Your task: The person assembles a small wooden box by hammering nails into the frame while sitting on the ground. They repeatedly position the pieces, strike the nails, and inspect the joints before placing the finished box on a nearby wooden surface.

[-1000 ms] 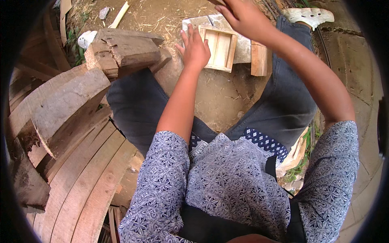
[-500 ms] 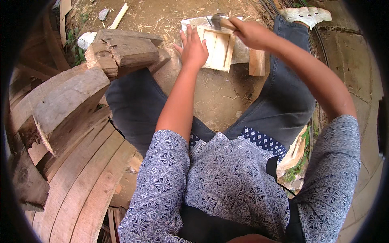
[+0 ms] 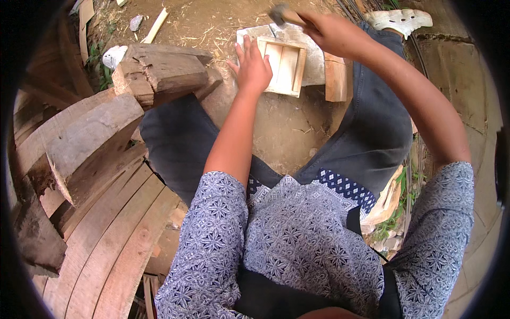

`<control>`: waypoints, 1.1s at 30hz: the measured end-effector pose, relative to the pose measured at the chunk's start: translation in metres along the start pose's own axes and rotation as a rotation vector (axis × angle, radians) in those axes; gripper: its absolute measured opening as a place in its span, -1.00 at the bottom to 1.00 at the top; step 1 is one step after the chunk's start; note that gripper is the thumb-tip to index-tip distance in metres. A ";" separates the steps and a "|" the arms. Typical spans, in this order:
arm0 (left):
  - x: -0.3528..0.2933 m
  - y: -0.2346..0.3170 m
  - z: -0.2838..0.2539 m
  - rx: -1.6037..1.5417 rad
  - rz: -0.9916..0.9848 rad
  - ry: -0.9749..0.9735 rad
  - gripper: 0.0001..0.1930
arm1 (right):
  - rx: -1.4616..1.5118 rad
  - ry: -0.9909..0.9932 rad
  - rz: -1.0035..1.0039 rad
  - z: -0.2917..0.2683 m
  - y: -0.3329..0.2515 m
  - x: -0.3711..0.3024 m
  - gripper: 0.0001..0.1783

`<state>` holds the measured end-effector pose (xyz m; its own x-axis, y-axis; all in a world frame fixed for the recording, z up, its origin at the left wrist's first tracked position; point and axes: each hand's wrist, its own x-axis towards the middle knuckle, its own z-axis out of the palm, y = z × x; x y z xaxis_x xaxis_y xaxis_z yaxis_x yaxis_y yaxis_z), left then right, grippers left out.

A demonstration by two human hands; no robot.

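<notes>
A small, shallow wooden box (image 3: 300,68) of pale wood, with slats across its bottom, rests on a light stone slab (image 3: 317,66) between my legs. My left hand (image 3: 254,68) lies along the box's left side with the fingers spread, the thumb at its rim. In my right hand (image 3: 333,35) is a hammer (image 3: 292,16), gripped by its wooden handle. The blurred hammer head is apart from the box, beyond its far edge. A thin dark piece, perhaps a nail (image 3: 272,31), stands near the far edge; its kind is hard to make out.
A short wood block (image 3: 336,80) stands right of the slab, against my leg. Thick, rough timbers (image 3: 95,133) and curved planks (image 3: 101,250) crowd the left side. Wood shavings and a pale offcut (image 3: 155,25) lie on the dirt beyond. Thin rods run past my right foot.
My right hand has lifted the hammer up and away from the box's far edge, uncovering the thin dark piece there. My left hand has stayed at the box's side.
</notes>
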<state>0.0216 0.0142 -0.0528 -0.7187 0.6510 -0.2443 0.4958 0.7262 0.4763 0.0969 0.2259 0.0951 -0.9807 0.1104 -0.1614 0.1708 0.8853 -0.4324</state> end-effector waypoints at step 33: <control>0.005 0.009 0.001 -0.001 0.017 -0.020 -0.37 | -0.315 -0.495 0.098 0.002 0.004 -0.014 -0.73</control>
<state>0.0225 0.0242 -0.0511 -0.7004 0.6675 -0.2528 0.5074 0.7147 0.4815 0.1118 0.2271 0.0936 -0.7879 0.0421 -0.6143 0.1481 0.9813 -0.1227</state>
